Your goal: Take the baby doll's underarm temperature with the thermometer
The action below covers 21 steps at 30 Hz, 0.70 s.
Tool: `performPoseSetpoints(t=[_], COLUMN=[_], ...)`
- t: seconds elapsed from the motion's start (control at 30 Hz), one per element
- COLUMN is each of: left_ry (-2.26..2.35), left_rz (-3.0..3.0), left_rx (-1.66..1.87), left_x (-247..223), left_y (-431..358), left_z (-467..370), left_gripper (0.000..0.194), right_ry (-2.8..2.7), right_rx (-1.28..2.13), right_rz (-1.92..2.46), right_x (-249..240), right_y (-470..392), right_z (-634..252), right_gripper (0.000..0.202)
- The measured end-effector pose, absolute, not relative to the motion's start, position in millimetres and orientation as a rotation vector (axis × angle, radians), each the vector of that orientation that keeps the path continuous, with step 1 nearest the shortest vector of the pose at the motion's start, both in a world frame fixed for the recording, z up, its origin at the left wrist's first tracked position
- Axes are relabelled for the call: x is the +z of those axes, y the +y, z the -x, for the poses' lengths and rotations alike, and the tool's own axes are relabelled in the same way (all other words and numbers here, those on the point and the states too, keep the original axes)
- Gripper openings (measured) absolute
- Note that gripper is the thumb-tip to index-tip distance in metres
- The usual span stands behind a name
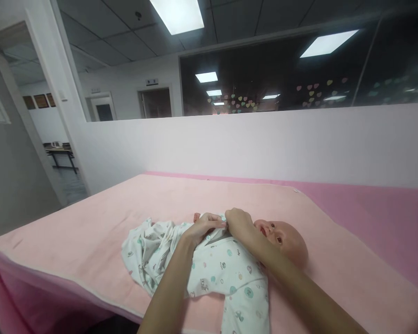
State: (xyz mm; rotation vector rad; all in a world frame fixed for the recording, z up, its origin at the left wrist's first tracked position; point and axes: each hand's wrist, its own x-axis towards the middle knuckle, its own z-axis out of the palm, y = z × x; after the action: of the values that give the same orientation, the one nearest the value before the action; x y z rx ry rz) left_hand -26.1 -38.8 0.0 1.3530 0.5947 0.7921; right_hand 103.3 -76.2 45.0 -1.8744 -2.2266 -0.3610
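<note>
A baby doll (292, 241) lies on its back across a pink blanket (90, 246), its bald head to the right. It is dressed in a white printed romper (226, 266), whose leg part is bunched at the left and whose near sleeve stretches toward me. My left hand (204, 228) is closed on the front edge of the romper at the chest. Close beside it, my right hand (238, 222) pinches the same opening near the collar. A small button (208, 237) shows below my left fingers. The doll's far hand (196, 217) peeks out behind.
A darker pink cover (379, 218) lies under the blanket at the right. The blanket's near edge hangs down at the lower left. Behind the bed runs a low white wall (251, 144) with windows above it. At the left is a doorway, with a table (61, 150) beyond.
</note>
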Motion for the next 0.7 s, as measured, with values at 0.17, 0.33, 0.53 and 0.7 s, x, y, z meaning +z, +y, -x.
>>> performPoseSetpoints(t=[0.17, 0.33, 0.53, 0.7], left_ry=[0.677, 1.281, 1.729, 1.909], left_rz=[-1.34, -1.62, -2.397, -2.364], left_rx=[0.887, 1.303, 0.656, 0.51], left_x=[-1.7, -11.8, -14.3, -8.0], left_y=[-33.4, -16.8, -11.8, -4.4], left_z=[22.2, 18.5, 1.4, -9.5], left_gripper=[0.043, 0.042, 0.041, 0.053], right_ry=[-2.322, -2.485, -2.515, -2.285], right_rx=[-0.375, -0.415, 0.249, 0.653], right_rz=[1.768, 1.617, 1.639, 1.461], right_x=[40.9, 56.5, 85.4, 83.7], right_y=[-81.5, -113.5, -130.2, -102.7], right_z=[-112.8, -135.6, -166.7, -201.3], right_gripper=[0.028, 0.022, 0.02, 0.023])
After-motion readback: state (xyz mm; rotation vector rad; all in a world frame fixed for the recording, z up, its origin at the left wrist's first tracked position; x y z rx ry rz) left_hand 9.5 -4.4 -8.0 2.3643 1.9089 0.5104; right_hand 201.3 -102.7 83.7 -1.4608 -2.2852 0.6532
